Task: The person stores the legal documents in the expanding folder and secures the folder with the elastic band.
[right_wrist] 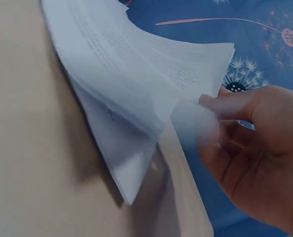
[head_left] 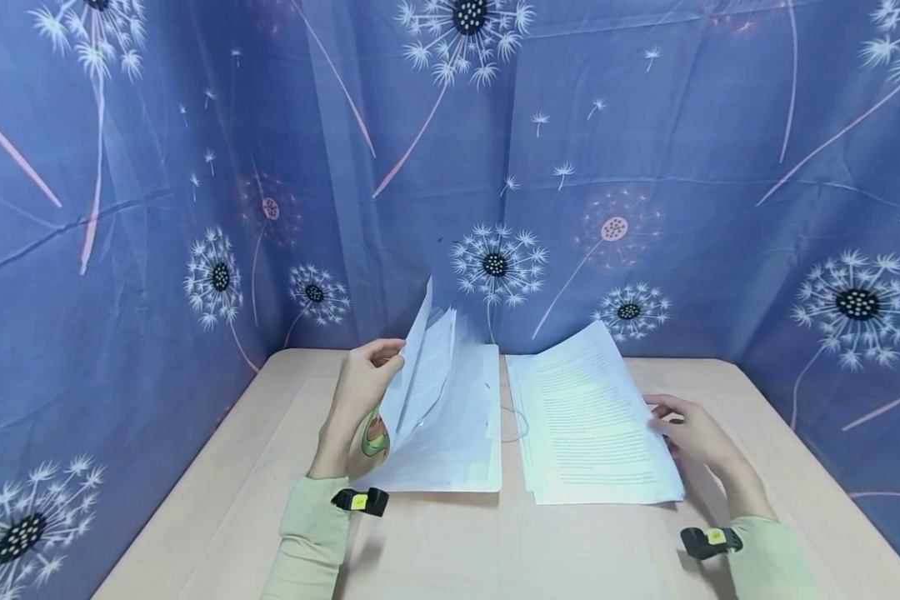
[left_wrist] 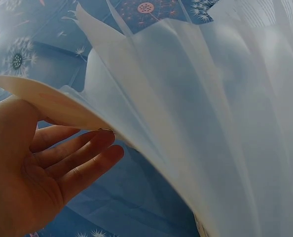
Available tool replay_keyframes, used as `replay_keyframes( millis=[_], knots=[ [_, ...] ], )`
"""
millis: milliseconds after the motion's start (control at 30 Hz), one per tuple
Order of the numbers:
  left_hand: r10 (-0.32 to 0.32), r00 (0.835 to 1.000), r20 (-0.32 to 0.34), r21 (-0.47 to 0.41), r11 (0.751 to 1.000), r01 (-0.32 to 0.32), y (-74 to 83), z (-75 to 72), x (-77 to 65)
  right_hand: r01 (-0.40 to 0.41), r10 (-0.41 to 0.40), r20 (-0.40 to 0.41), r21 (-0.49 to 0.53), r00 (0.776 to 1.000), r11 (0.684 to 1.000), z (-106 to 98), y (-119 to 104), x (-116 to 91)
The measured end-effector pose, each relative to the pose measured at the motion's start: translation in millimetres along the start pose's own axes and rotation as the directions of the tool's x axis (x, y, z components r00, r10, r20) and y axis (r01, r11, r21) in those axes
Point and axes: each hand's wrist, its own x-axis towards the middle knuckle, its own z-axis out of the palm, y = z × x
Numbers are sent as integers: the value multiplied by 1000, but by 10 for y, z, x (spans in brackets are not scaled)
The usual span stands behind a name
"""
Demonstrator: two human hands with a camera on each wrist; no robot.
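Observation:
A folder [head_left: 480,450] with clear plastic sleeves lies open on the left of the table, its left cover and several leaves raised. My left hand [head_left: 362,379] grips that cover near its upper outer edge. In the left wrist view the fingers [left_wrist: 82,170] lie against the cover's outer side, with the thumb hidden behind it. Green and brown print [head_left: 375,437] shows on the outside. To the right is a stack of printed sheets [head_left: 592,417], its far corner lifted and curved. My right hand [head_left: 693,429] pinches the stack's right edge between thumb and fingers; some fingers blur in the right wrist view.
The pale table [head_left: 570,550] has rounded far corners. Blue curtains [head_left: 420,225] with dandelion prints stand close behind and at both sides. A thin looped cord [head_left: 523,425] lies between the folder and the sheets. Dark straps with yellow labels are on both wrists.

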Motion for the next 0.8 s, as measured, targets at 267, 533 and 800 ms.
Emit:
replay_keyframes(
  millis=[267,533,800],
  knots=[
    [-2,1000,6,5,1000,2,-11,18,-29,42,-42,-8,104,999,994,-138,-2,-86],
    [-3,1000,9,2,1000,3,-28,24,-29,53,-69,36,338,997,940,-218,62,-115],
    [7,1000,4,1,1000,-7,-29,18,-12,79,-123,46,543,991,836,-311,117,-118]
  ],
)
